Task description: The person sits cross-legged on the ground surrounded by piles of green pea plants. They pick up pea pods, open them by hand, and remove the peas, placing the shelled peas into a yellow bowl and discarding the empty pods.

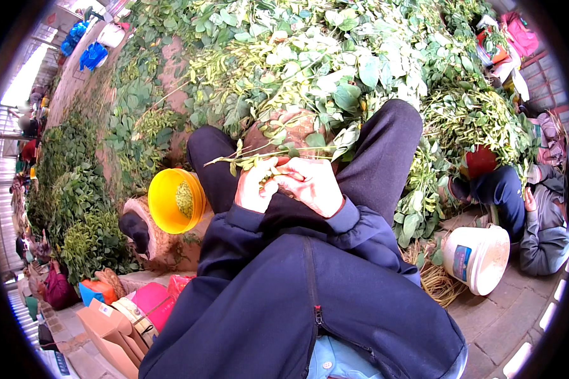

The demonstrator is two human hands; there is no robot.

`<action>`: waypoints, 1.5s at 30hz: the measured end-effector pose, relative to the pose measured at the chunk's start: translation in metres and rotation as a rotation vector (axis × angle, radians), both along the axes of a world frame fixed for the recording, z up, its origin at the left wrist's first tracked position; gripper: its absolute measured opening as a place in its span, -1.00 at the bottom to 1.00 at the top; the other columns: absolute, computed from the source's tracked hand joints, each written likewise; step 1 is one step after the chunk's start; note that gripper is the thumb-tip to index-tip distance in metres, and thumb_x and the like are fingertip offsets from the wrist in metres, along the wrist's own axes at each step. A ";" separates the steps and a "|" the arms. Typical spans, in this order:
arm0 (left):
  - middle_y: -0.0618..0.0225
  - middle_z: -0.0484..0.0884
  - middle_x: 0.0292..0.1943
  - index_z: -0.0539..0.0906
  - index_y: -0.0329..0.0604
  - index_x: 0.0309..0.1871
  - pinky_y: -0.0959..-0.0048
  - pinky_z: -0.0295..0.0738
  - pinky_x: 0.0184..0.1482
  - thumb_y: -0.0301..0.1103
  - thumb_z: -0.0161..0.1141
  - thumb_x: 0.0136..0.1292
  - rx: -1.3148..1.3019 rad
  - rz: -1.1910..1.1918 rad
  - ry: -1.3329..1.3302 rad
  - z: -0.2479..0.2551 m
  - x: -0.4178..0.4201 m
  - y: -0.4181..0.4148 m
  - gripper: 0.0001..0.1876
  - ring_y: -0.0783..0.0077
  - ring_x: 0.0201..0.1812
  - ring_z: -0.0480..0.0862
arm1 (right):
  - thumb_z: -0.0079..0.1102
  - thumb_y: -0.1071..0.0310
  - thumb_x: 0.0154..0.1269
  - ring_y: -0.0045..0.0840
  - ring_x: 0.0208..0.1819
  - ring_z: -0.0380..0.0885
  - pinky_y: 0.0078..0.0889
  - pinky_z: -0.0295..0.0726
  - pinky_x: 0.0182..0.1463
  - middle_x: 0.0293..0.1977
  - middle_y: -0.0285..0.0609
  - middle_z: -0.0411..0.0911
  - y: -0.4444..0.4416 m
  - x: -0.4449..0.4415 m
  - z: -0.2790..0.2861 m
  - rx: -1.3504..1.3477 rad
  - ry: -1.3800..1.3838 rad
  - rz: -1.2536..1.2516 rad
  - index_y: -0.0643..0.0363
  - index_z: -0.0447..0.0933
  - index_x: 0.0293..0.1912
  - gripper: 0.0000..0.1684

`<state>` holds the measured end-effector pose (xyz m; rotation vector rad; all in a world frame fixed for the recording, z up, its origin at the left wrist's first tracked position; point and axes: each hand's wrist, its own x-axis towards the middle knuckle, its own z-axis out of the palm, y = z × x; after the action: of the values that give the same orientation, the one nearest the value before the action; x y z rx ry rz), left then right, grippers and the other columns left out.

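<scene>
My left hand (258,186) is closed around several green bean pods between my knees. My right hand (311,182) meets it, its fingertips on the pods and against a leafy bean stem (284,153) that lies across just above both hands. Beyond the hands a brown rounded surface (288,130) shows under loose leaves. At my left knee stands a yellow plastic bucket (163,201) with green pods (184,199) inside. A big heap of picked bean plants (313,61) spreads in front of me.
A white lidded bucket (474,259) is at the right, near a seated co-worker (543,222). More bean plants (83,208) lie along the left. A cardboard box (109,334) and a pink object (152,303) are at the lower left. Blue bags (94,55) lie farther off.
</scene>
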<state>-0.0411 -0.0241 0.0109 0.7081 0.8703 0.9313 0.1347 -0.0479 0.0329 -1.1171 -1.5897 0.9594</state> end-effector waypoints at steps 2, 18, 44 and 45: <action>0.15 0.70 0.02 0.58 -0.49 0.07 0.75 0.16 -0.57 -0.41 -0.01 0.45 0.469 -0.019 0.368 -0.010 0.003 -0.008 -0.69 0.76 -0.55 0.33 | 0.36 0.45 0.21 -0.58 -0.41 0.59 -0.45 0.61 -0.26 -0.40 -0.20 0.65 0.000 0.000 0.001 -0.035 0.014 0.021 0.32 0.61 -0.09 -0.72; 0.36 0.61 -0.36 0.58 -0.38 0.01 0.64 0.31 -0.54 -0.31 -0.01 0.50 0.838 -0.002 0.823 -0.013 0.009 -0.012 -0.71 0.58 -0.58 0.44 | 0.28 0.53 0.23 -0.49 -0.55 0.42 -0.43 0.47 -0.43 -0.56 -0.25 0.36 -0.003 -0.014 -0.015 -0.007 0.241 -0.121 0.24 0.39 -0.44 -0.78; 0.07 0.67 -0.08 0.62 -0.32 0.03 0.26 0.54 0.02 -0.55 0.22 0.26 1.023 -0.130 0.867 0.013 0.016 -0.002 -0.73 0.08 -0.08 0.67 | 0.28 0.38 0.33 -0.87 -0.63 0.24 -0.78 0.18 -0.58 -0.50 -0.42 0.51 0.003 0.012 -0.009 -0.519 0.825 -0.036 0.19 0.55 -0.26 -0.90; 0.08 0.67 -0.06 0.62 -0.31 0.05 0.25 0.53 0.03 -0.57 0.22 0.25 1.029 -0.085 0.832 0.012 0.019 -0.003 -0.71 0.07 -0.07 0.66 | 0.27 0.38 0.33 -0.87 -0.63 0.24 -0.78 0.18 -0.58 -0.50 -0.42 0.51 0.003 0.013 -0.009 -0.525 0.851 -0.035 0.19 0.56 -0.25 -0.90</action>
<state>-0.0223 -0.0272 0.0226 2.1036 1.0249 0.9868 0.1476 -0.0446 0.0240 -0.8668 -0.6385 1.6085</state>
